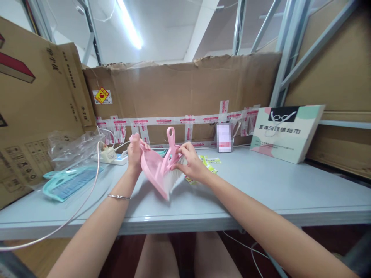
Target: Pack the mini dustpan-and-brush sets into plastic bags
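My left hand is closed around the handle of a pink dustpan, which hangs tilted above the table. In my right hand is a small pink hand brush with white bristles, its looped handle pointing up. The brush lies against the right side of the dustpan, bristles downward. Small yellow-green printed packets lie on the table behind my right hand. To the left, a light blue dustpan and brush set rests on the table.
A white cable runs from a plug and power strip across the table's left side. A phone stands upright at the back. At the right is a white box with glasses printed on it. Large cardboard closes off the back.
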The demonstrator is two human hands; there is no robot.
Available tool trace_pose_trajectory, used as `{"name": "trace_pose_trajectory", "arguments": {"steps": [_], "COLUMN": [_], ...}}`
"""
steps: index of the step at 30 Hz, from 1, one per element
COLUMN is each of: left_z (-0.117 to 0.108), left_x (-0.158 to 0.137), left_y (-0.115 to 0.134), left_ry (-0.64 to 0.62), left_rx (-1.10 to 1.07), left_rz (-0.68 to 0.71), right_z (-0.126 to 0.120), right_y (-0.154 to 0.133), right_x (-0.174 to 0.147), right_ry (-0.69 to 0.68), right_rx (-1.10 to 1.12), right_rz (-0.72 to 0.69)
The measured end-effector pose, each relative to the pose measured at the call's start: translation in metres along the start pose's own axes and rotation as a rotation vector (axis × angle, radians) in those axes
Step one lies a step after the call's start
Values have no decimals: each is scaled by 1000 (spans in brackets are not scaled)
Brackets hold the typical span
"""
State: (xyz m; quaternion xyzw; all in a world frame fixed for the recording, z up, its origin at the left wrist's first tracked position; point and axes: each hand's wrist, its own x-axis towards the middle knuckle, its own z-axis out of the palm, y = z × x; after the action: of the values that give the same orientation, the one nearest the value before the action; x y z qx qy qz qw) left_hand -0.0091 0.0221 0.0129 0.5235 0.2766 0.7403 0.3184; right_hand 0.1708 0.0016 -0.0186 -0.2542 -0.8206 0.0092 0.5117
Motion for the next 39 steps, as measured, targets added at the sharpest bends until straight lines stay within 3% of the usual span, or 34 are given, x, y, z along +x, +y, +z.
{"name": "trace_pose_trajectory", "arguments": {"steps": [8, 11, 13, 18, 23, 27, 29, 33, 39], "left_z": [9, 10, 7, -3, -1, -2, -4, 0, 9], "left_x": [-10, -9, -7, -5, -11, -11, -11, -13, -18], "left_y": [-4, -1, 4, 23, 37, 39, 40, 37, 29], "left_ry": [-354, -506, -550, -531, -569, -687, -720, -664, -597], "left_rx": [-3, -33, 68, 416, 561, 624, 732, 929, 903], "left_rz": [-235, -312, -319, -301, -249, -258, -208, -11, 114], "right_z": [14, 16, 16, 15, 14, 15, 15, 13, 11], "right_y": [-7, -7, -7, -6, -11, -17, -18, -17, -19], "right_x": [2, 3, 4, 4, 3, 2, 2, 3, 3], "right_ry": [-122, -122, -94, -26, -30, -65, -63, -50, -83], "right_rx": [-123, -230, -291, -389, -521, -610, -636, -664, -643], "right_rz": [43, 48, 47, 76, 3, -101, -110, -86, -45]}}
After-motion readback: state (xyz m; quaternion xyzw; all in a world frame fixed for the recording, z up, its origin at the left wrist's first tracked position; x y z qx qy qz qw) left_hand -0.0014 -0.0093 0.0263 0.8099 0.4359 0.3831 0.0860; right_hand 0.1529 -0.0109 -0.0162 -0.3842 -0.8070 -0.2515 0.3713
